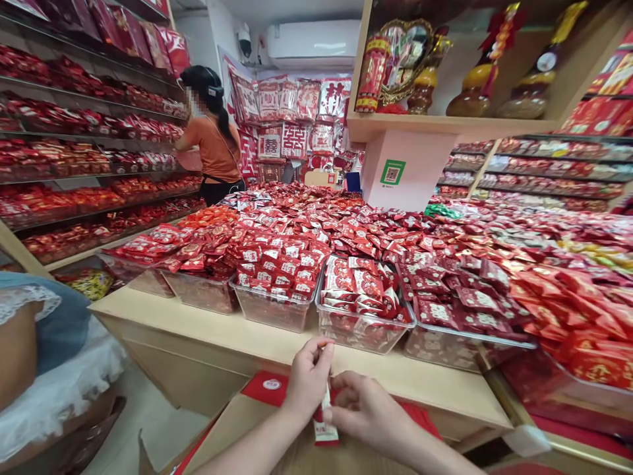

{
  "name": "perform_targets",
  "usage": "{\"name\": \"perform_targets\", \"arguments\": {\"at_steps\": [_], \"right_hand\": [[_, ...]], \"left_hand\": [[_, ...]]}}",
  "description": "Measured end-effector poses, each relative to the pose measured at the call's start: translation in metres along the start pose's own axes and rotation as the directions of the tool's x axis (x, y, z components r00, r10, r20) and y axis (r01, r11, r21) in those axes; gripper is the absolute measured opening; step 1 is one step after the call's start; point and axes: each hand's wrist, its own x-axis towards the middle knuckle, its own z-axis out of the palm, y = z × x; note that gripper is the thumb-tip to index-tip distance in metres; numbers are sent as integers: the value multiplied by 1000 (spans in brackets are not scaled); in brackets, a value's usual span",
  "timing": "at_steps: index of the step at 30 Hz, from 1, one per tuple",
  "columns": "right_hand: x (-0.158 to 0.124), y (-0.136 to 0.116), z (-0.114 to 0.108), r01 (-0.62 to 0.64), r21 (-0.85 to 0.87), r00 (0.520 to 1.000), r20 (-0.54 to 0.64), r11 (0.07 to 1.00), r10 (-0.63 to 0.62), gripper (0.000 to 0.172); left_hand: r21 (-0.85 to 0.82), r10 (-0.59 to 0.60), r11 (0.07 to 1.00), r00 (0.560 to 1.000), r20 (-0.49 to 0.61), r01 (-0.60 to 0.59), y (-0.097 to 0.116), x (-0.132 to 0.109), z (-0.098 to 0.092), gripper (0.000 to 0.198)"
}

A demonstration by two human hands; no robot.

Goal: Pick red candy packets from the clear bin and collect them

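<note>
My left hand [309, 376] is closed in a pinch on the upper end of a narrow red-and-white packet [325, 432]. To its right, my right hand [364, 408] has its fingers curled against the packet's side, with the thumb low on it. The packet hangs over a brown cardboard box [237, 429] with red material at its edges. Just beyond my hands stands a clear plastic bin [363, 333] filled with red and cream sachets [366, 284].
More clear bins of red packets [281, 260] line the wooden counter [198, 333]. A person in an orange top [215, 148] stands by the left shelves [89, 135]. Another person's blue and white clothing [54, 349] is close at left. A display shelf [445, 125] overhangs the counter.
</note>
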Motion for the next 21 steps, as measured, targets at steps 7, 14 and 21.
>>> {"name": "perform_targets", "arguments": {"at_steps": [7,14,21], "right_hand": [[7,18,-14,-5,279,986,-158,960,51,30],[2,32,12,19,166,999,47,986,-27,28],[3,22,-17,135,327,991,-28,935,-133,21]], "left_hand": [[16,-7,1000,993,119,5,-1,-5,2,28],[36,16,999,997,-71,-14,-10,-4,6,28],[77,52,994,974,220,-71,8,-1,-3,23]]}}
